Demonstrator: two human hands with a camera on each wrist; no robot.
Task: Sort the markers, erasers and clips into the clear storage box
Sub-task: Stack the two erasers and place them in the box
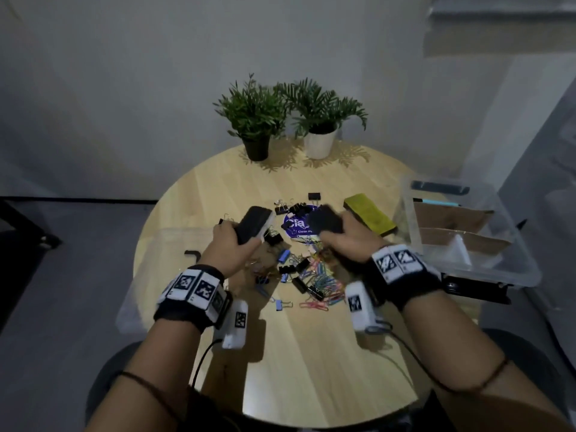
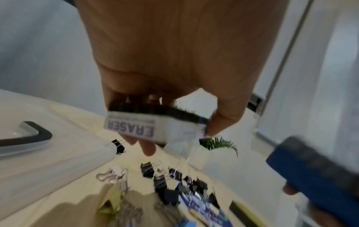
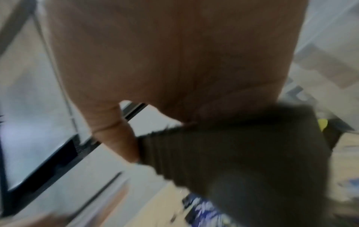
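The clear storage box (image 1: 511, 269) stands at the right edge of the round wooden surface (image 1: 280, 353), its walls transparent plastic; brown cardboard dividers (image 1: 452, 213) split it into compartments, and a teal-and-dark marker (image 1: 436, 201) lies along the far one, while the nearer compartments show nothing I can make out. Its clear lid (image 2: 48, 153), with a black handle, lies on the left of the surface. The left hand (image 1: 232, 244) grips a whiteboard eraser (image 2: 153, 127) with fingers curled under and thumb on its end: a white block printed "ERASER" in purple with a ribbed black felt face, held above the pile. The right hand (image 1: 346, 241) curls round a second eraser (image 3: 242, 153), dark ribbed felt on a blue body, also raised off the surface; it is blurred in the wrist view. A third eraser (image 1: 369, 213), yellow with a dark edge, lies flat beside the box. Between the hands sits a round blue sticker (image 1: 296, 227), and around it are scattered black binder clips (image 1: 299, 266), some blue ones, and a tangle of coloured wire paper clips (image 1: 321, 280). At the far edge stand two leafy potted plants (image 1: 290, 120), one pot black and one white.
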